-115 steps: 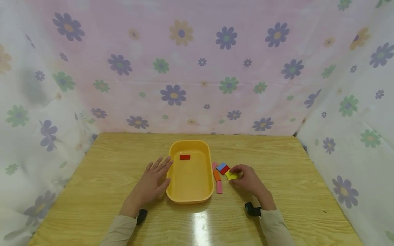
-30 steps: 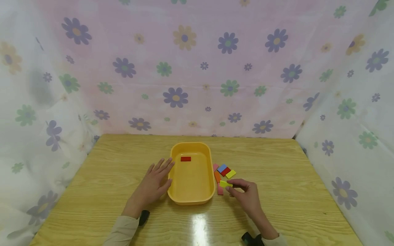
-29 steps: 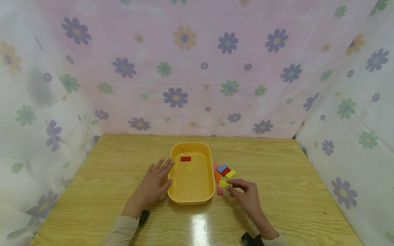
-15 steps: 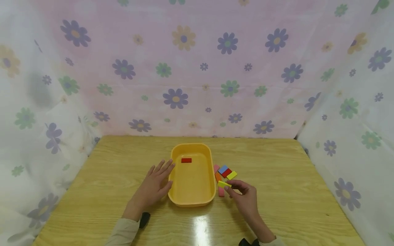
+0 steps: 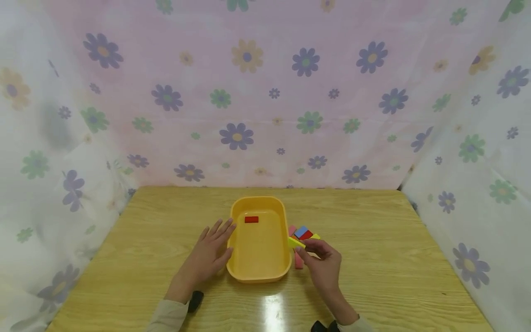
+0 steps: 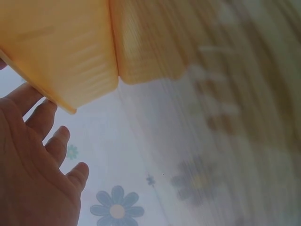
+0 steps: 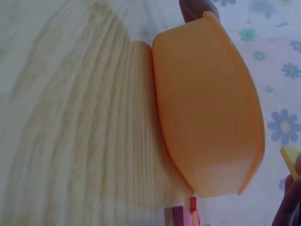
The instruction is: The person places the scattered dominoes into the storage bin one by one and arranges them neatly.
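Observation:
A yellow-orange plastic bin [image 5: 265, 253] stands on the table, with a red domino-like block [image 5: 251, 219] lying inside near its far end. My left hand [image 5: 203, 260] rests its extended fingers on the bin's left rim; the left wrist view shows those fingertips right at the edge. Between thumb and fingers, my right hand [image 5: 325, 267] pinches a flat yellow block [image 5: 296, 242], which overlaps the bin's right rim in the head view. That same yellow block [image 7: 290, 160] appears at the right edge of the right wrist view, raised to about rim height.
Beside the bin's right wall lie loose blocks: a blue block [image 5: 301, 231], a red block [image 5: 306, 235], pink blocks [image 5: 298, 263], and a second yellow block [image 5: 316, 236] partly behind the right hand. Flowered cloth [image 5: 265, 106] surrounds the wooden table [image 5: 394, 258] at back and sides.
My right hand has picked a yellow block from the loose ones and carried it left to the bin's right rim. The left hand keeps its place on the bin.

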Motion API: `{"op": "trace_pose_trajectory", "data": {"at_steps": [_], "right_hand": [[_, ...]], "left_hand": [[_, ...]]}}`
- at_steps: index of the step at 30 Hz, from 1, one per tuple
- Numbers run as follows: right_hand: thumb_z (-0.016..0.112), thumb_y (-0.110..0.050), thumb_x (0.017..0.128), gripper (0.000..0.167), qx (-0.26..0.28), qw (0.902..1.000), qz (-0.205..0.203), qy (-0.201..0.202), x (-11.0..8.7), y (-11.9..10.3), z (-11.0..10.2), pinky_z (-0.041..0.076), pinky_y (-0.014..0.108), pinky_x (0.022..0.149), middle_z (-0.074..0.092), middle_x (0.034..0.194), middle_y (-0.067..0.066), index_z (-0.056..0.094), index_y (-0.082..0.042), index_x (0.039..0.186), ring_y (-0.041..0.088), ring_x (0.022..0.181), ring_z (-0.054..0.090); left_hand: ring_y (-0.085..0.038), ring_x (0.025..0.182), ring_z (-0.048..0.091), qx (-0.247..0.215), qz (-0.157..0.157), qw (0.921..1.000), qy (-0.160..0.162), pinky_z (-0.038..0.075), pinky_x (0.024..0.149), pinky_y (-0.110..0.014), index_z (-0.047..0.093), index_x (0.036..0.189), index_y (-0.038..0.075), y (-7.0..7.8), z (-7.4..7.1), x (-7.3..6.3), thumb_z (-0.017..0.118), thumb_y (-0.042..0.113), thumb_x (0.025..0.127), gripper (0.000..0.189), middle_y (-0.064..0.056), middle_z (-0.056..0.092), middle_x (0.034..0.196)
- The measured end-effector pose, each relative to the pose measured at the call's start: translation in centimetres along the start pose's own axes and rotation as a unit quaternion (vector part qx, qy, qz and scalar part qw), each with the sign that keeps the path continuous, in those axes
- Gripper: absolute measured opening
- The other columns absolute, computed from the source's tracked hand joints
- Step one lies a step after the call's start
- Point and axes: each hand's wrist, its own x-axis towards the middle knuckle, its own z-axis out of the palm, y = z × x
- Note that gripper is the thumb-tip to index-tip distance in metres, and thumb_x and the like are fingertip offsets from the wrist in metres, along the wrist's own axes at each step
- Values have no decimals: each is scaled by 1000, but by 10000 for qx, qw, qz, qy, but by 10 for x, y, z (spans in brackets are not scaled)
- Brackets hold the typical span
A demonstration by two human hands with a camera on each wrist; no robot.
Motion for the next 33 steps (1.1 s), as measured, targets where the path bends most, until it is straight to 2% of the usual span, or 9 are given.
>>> {"op": "trace_pose_trajectory", "data": {"at_steps": [5, 9, 11, 16, 22, 25, 30, 33], "right_hand": [[83, 6, 79, 16, 142, 9998, -125, 44, 3, -3, 14, 62, 25, 64, 76, 86, 2, 74, 7, 93, 11, 76, 73], [82, 6, 80, 17, 164, 9998, -133, -36, 8, -8, 24, 62, 25, 67, 78, 93, 13, 74, 10, 95, 12, 79, 74], [82, 3, 82, 17, 118, 9998, -97, -85, 11, -10, 29, 61, 23, 64, 77, 96, 18, 75, 8, 97, 11, 79, 74], [81, -2, 84, 21, 92, 9996, 102, -238, 20, -18, 43, 55, 19, 53, 77, 101, 20, 77, 1, 105, 10, 81, 74], [81, -4, 85, 26, 211, 9981, 432, -393, 39, -25, 67, 55, 21, 53, 77, 101, 20, 75, 1, 110, 9, 78, 72], [81, -6, 86, 29, 256, 9960, 591, -624, 52, -28, 80, 57, 22, 57, 77, 103, 18, 74, -1, 115, 9, 79, 73], [78, -4, 89, 33, 238, 9916, 759, -1016, 70, -27, 96, 61, 26, 61, 77, 105, 19, 74, -4, 121, 23, 85, 76], [77, -2, 89, 36, 127, 9881, 918, -1226, 79, -22, 105, 63, 33, 65, 77, 105, 19, 72, -4, 124, 31, 89, 76]], "left_hand": [[-41, 152, 28, -21, -15, 10000, -32, 18, 119, -69, 40, 157, 9, 0, -1, -1, 60, 25, 101, 61, -7, 33, 165], [-43, 151, 29, -30, 24, 10000, 53, 20, 118, -70, 42, 156, 8, -1, -1, -2, 61, 25, 100, 61, -8, 35, 164], [-43, 151, 30, -46, 29, 10000, 81, 20, 118, -70, 42, 156, 8, -1, 0, -2, 62, 24, 100, 61, -8, 36, 164], [-40, 153, 27, -117, -15, 9999, 15, 18, 119, -69, 40, 157, 10, -1, 0, -2, 60, 26, 101, 61, -7, 33, 165], [-40, 153, 25, -156, -24, 9999, -41, 16, 120, -68, 38, 158, 10, -1, 0, -1, 60, 26, 102, 62, -7, 32, 166], [-40, 152, 27, -106, -7, 9999, 5, 18, 119, -69, 39, 158, 10, -1, -1, -1, 61, 26, 101, 63, -7, 33, 165], [-41, 152, 27, -77, -10, 10000, -5, 18, 119, -70, 39, 158, 10, -2, -1, -2, 61, 26, 101, 63, -8, 34, 165], [-40, 153, 26, -68, -39, 10000, -53, 17, 119, -69, 38, 158, 11, -2, 0, -1, 60, 27, 101, 63, -7, 33, 165]]}}
